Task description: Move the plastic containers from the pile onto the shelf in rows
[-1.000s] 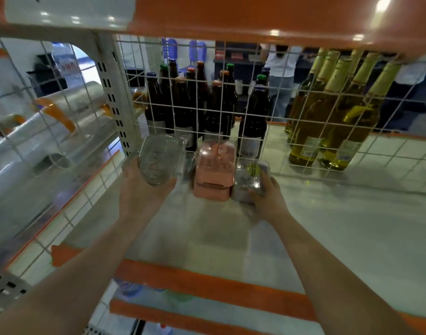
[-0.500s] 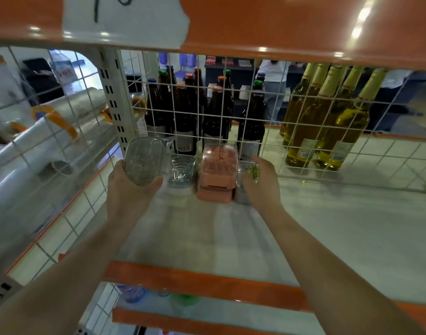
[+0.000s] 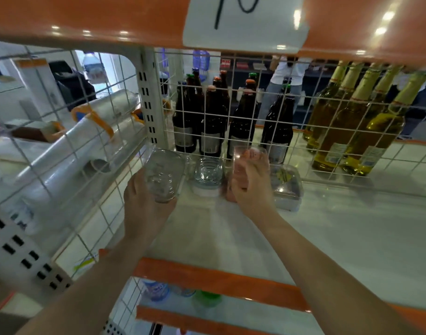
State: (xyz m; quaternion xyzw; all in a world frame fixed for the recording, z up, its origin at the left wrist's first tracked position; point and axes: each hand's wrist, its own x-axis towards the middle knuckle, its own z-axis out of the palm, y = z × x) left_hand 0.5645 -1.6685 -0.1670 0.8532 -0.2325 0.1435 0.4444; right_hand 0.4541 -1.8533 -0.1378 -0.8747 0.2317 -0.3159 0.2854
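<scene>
1. The left hand (image 3: 144, 209) grips a clear container (image 3: 164, 175) from below, holding it tilted just above the shelf (image 3: 327, 238), near the left mesh wall.
2. The right hand (image 3: 251, 189) closes around the pink container (image 3: 249, 163), which stands at the back of the shelf.
3. Between the two hands a second clear container (image 3: 208, 176) rests on the shelf; a lidded clear container (image 3: 288, 187) sits just right of the pink one.
4. Behind the wire grid (image 3: 231, 112) stand dark bottles (image 3: 210, 122) and yellow bottles (image 3: 347, 131).
</scene>
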